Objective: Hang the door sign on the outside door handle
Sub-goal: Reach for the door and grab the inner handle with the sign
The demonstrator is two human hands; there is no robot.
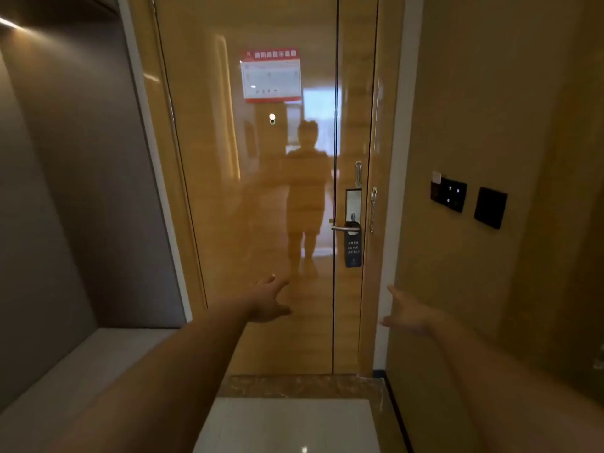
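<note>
A dark blue door sign [353, 248] with white lettering hangs from the silver lever handle [341, 228] on the inside of a glossy wooden door [261, 191], which stands shut. Both my arms reach forward toward the door. My left hand [269, 300] is open with fingers spread, below and left of the handle and holding nothing. My right hand [407, 310] is open too, near the door frame, below and right of the sign. Neither hand touches the sign or the handle.
A security chain [373, 209] hangs on the frame right of the handle. Two dark switch panels [448, 194] are on the right wall. A red-edged notice [271, 76] and a peephole [272, 119] sit higher on the door. A grey wall panel stands left.
</note>
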